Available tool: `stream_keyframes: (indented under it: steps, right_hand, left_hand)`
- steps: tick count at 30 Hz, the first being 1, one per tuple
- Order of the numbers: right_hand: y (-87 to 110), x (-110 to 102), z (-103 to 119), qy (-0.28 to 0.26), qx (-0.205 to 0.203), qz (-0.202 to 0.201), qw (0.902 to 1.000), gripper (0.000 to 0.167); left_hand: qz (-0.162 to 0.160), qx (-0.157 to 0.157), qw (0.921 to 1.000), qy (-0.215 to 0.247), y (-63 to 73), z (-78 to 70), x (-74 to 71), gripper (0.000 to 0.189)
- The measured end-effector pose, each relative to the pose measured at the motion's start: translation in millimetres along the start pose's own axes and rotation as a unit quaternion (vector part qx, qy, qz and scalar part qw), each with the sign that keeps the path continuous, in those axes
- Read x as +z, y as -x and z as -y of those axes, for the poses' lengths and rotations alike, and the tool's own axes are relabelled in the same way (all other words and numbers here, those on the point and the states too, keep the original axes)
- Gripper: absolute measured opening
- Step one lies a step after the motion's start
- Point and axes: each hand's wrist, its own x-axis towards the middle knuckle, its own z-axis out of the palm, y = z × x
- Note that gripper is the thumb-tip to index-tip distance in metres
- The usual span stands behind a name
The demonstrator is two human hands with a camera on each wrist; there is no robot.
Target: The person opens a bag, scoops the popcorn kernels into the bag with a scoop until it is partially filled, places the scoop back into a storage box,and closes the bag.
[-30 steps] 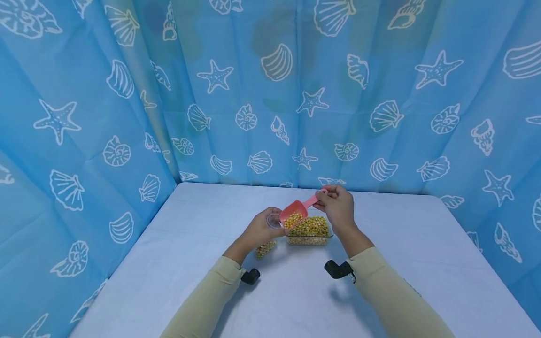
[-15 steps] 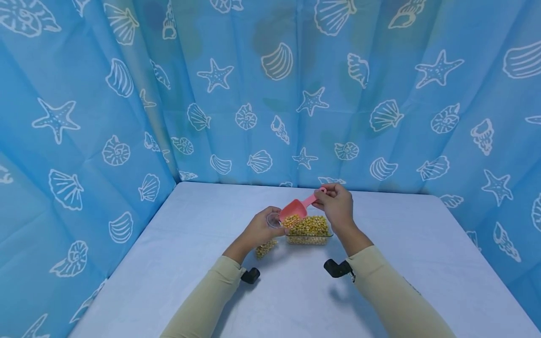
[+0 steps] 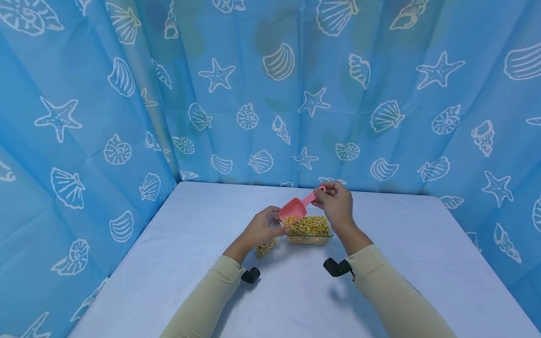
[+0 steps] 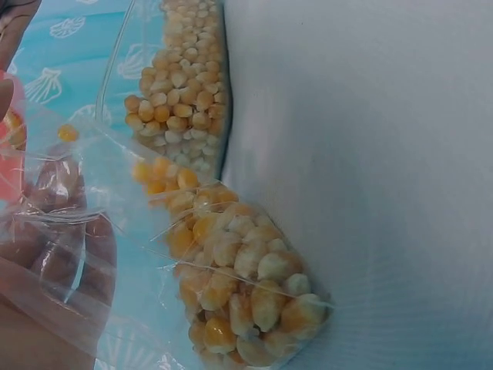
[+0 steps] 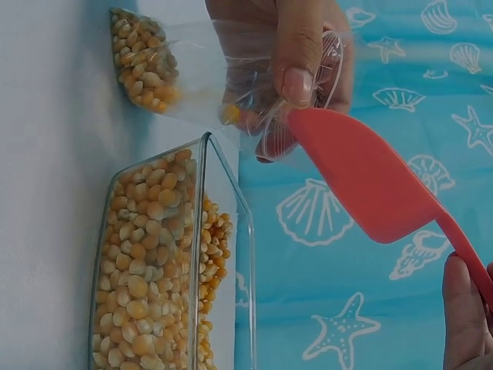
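Observation:
My left hand (image 3: pixel 258 230) holds a clear zip bag (image 4: pixel 246 270) by its open mouth. Corn kernels fill the bag's bottom corner, and a few cling higher up. My right hand (image 3: pixel 338 204) pinches the handle of a pink scoop (image 3: pixel 293 209). In the right wrist view the tilted scoop (image 5: pixel 370 181) has its lip at the bag's mouth, beside the left thumb. Some kernels still lie near the scoop's lip in the head view. Just under and beyond the scoop stands a glass container (image 5: pixel 202 173) heaped with corn kernels.
A white-covered table (image 3: pixel 177 281) carries everything. Behind it and to the left hangs a blue curtain (image 3: pixel 236 136) with white shells and starfish. Black wrist cameras (image 3: pixel 336 267) are strapped at both cuffs.
The scoop has tipped further toward the bag, and its load of kernels has shrunk as they slid into the bag. Both hands stay nearly in place.

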Motion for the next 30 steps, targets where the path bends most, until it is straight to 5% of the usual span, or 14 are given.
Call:
stream_keyframes:
  steps: [16, 30]
  right_hand:
    - [1.0, 2.4, 2.0, -0.002, -0.032, -0.004, 0.9995, 0.025]
    - [-5.7, -9.7, 1.8, -0.016, -0.027, -0.026, 0.9992, 0.03]
  left_hand:
    - [-0.004, 0.003, 1.0, -0.002, 2.2, -0.1, -1.5, 0.052]
    - [0.016, 0.033, 0.9985, 0.042, 4.0, -0.3, -2.5, 0.047]
